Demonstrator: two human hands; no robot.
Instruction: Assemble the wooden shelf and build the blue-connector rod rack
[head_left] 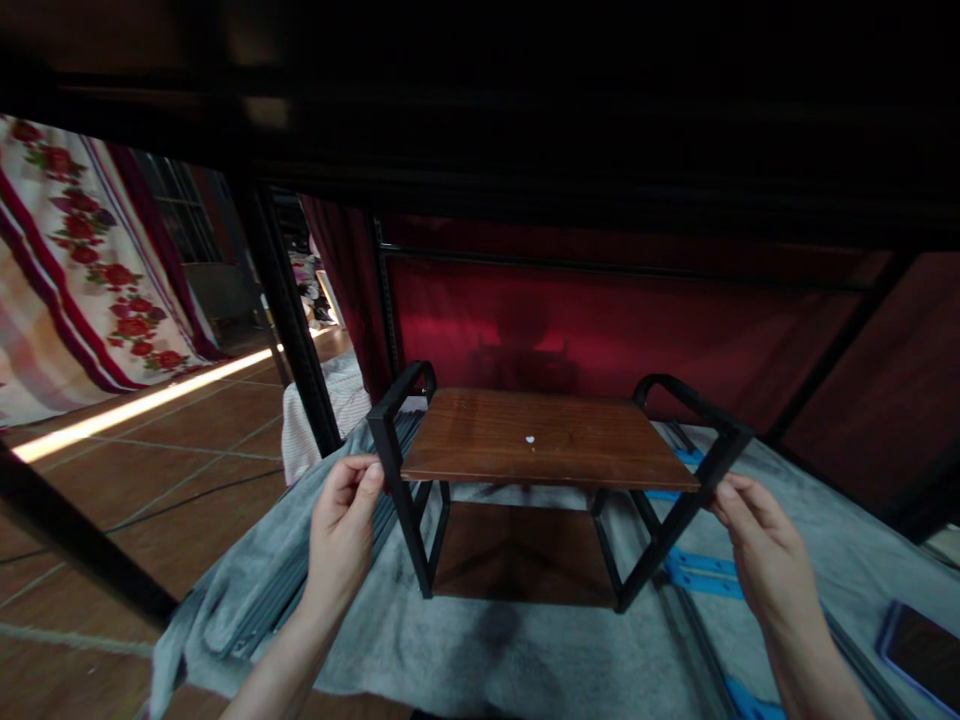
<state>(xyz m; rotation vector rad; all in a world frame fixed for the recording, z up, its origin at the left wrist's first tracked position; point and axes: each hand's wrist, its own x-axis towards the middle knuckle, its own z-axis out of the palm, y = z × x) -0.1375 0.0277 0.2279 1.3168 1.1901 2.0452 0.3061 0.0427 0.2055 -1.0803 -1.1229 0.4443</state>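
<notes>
A small two-tier shelf rack stands on grey cloth in front of me. It has a brown wood-grain upper board (555, 430), a lower board (525, 550) and black metal side frames with curved tops. At the left side frame (401, 490), my left hand (345, 515) is closed, thumb and fingers at its outer edge. My right hand (765, 540) is closed in the same way at the right side frame (675, 515). Some fingertips are hidden by the frames. A small white heart-shaped spot (530, 439) lies on the upper board.
Grey metal bars (285, 570) lie on the grey cloth (480, 650) at left. Blue strips (705, 573) and dark rails are at right, with a phone (922, 645) near the edge. A black post (292, 330) stands at left, a dark beam overhead. Red fabric (637, 330) hangs behind.
</notes>
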